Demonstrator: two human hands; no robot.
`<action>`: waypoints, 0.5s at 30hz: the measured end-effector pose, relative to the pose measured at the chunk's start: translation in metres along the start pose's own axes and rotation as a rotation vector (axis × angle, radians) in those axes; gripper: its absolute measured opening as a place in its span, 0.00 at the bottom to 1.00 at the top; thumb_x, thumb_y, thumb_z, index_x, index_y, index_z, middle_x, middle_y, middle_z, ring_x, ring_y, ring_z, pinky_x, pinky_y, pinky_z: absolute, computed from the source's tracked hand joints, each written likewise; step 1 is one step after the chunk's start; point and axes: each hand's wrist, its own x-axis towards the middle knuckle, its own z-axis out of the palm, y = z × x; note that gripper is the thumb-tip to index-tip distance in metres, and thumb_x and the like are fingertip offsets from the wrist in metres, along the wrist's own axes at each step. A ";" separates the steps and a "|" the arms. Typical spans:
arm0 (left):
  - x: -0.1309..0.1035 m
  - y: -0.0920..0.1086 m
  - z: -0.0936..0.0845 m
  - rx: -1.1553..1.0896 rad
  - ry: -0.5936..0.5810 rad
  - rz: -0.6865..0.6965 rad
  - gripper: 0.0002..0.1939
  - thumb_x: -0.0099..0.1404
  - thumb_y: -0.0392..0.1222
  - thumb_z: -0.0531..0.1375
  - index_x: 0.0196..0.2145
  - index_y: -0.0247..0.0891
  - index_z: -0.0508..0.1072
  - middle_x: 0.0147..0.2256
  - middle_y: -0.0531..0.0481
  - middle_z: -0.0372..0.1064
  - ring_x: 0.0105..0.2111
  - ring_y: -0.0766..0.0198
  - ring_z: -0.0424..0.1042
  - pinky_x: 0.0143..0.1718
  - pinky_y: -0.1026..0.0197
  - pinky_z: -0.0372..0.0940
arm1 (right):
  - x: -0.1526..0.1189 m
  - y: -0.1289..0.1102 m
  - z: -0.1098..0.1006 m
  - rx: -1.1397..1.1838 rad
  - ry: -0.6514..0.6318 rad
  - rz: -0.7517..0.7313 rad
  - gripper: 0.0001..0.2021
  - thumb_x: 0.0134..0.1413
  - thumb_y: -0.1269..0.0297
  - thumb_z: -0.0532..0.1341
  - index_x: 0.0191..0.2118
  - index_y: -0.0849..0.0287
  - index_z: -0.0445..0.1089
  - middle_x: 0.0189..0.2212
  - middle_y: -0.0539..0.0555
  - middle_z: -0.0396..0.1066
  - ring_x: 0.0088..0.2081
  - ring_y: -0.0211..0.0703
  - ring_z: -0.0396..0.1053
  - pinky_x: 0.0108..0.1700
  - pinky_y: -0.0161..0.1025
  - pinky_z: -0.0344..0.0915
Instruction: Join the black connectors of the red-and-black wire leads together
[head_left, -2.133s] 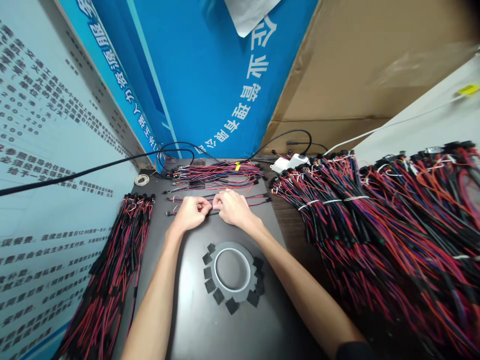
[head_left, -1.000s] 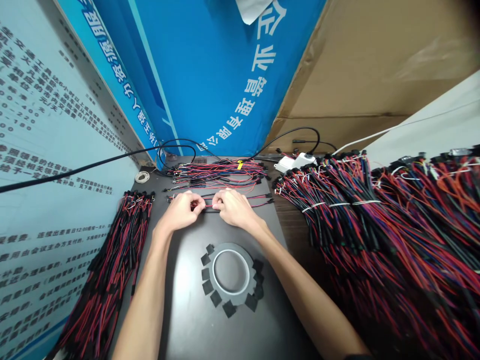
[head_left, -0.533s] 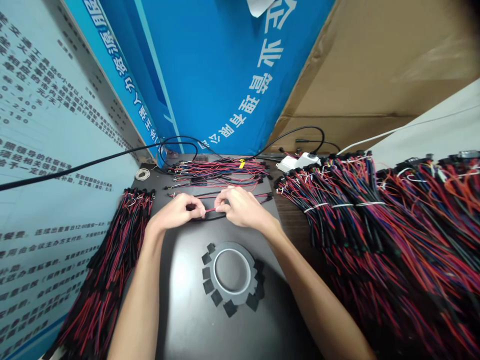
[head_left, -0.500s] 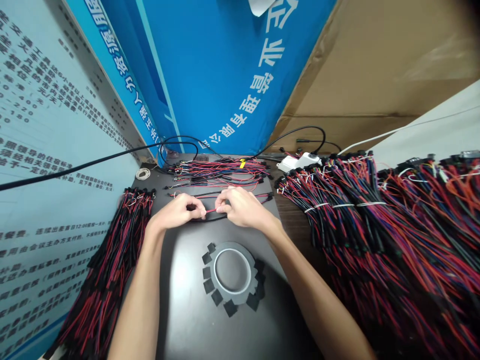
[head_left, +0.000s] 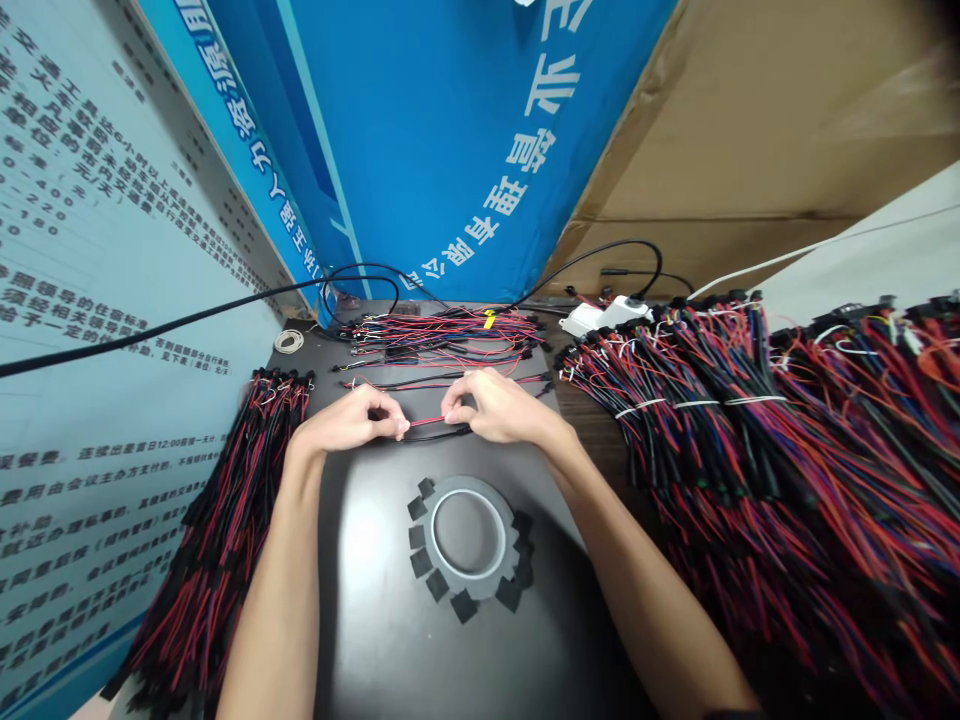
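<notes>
A thin red and black wire cable [head_left: 427, 422] stretches between my two hands, just above the dark tabletop. My left hand [head_left: 365, 415] pinches its left part between thumb and fingertips. On the other side, my right hand [head_left: 480, 407] is closed on the same cable, with thumb and forefinger pressed together. The cable's ends are partly hidden by the hands. Below them on the table lies a roll of tape [head_left: 468, 533] with short black tape pieces stuck around its edge. Behind the hands, one or two loose cables [head_left: 420, 382] lie crosswise.
A pile of red and black cables [head_left: 442, 335] with a yellow tag lies at the back. Large tied wire bundles [head_left: 697, 400] fill the right side; another bundle [head_left: 232, 520] lies left. A white power strip [head_left: 606, 316] and a coiled white cord [head_left: 289, 342] sit behind.
My right hand has moved slightly right, away from the left, so a longer stretch of red wire shows between them. The camera view has shifted a little.
</notes>
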 end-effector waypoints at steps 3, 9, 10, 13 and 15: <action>-0.002 -0.001 -0.001 -0.001 -0.011 -0.022 0.15 0.63 0.48 0.59 0.30 0.33 0.78 0.29 0.47 0.76 0.31 0.63 0.71 0.36 0.63 0.64 | 0.000 0.002 0.000 -0.007 -0.012 0.001 0.06 0.54 0.68 0.63 0.34 0.56 0.79 0.34 0.50 0.79 0.34 0.38 0.71 0.40 0.32 0.59; -0.008 -0.006 -0.007 0.011 0.006 -0.061 0.16 0.63 0.49 0.60 0.29 0.33 0.79 0.28 0.47 0.76 0.29 0.63 0.71 0.35 0.64 0.63 | 0.003 0.007 0.003 -0.013 -0.007 0.015 0.07 0.54 0.69 0.63 0.34 0.57 0.79 0.34 0.51 0.79 0.34 0.37 0.71 0.38 0.32 0.58; -0.009 -0.007 -0.007 0.018 0.011 -0.070 0.16 0.62 0.49 0.60 0.28 0.34 0.79 0.27 0.47 0.76 0.28 0.64 0.70 0.34 0.64 0.63 | 0.003 0.008 0.004 -0.016 -0.006 0.015 0.07 0.53 0.69 0.62 0.34 0.57 0.79 0.34 0.51 0.79 0.34 0.37 0.71 0.38 0.32 0.58; -0.012 -0.010 -0.009 0.022 0.034 -0.082 0.16 0.62 0.50 0.61 0.26 0.34 0.79 0.26 0.47 0.76 0.28 0.63 0.71 0.33 0.64 0.63 | 0.004 0.011 0.006 -0.020 -0.002 0.010 0.07 0.53 0.70 0.62 0.34 0.56 0.79 0.33 0.50 0.79 0.34 0.37 0.71 0.38 0.31 0.58; -0.013 -0.012 -0.010 0.011 0.052 -0.083 0.16 0.62 0.49 0.61 0.26 0.34 0.79 0.27 0.46 0.76 0.28 0.63 0.71 0.33 0.64 0.64 | 0.005 0.012 0.007 -0.020 0.002 0.002 0.07 0.53 0.70 0.62 0.34 0.56 0.79 0.34 0.50 0.79 0.34 0.37 0.71 0.38 0.31 0.58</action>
